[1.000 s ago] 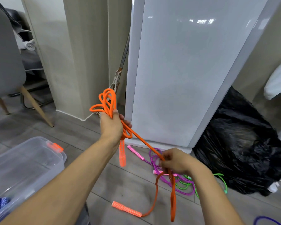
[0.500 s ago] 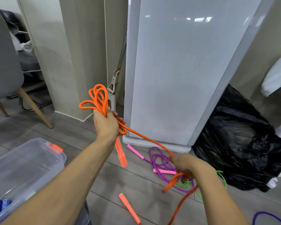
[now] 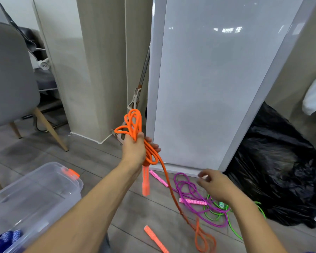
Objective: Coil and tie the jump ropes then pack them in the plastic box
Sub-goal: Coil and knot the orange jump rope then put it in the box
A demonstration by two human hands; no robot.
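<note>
Slack is running loose: half a second ago our right hand (image 3: 215, 187) was pinching the tail of the orange jump rope (image 3: 135, 125); now it is hovering empty, fingers spread, above the purple jump rope (image 3: 192, 190). We are judging this a regrip before the next wrap. Our left hand (image 3: 133, 150) is gripping the bunched orange loops, one handle (image 3: 145, 183) dangling below, the tail trailing to the floor beside the other handle (image 3: 155, 238). The plastic box (image 3: 35, 194) is sitting at lower left.

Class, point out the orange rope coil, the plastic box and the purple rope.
orange rope coil (image 3: 134, 131): head view, its upper loops.
plastic box (image 3: 44, 179): head view, clear top.
purple rope (image 3: 189, 190): head view, a floor loop.
</note>
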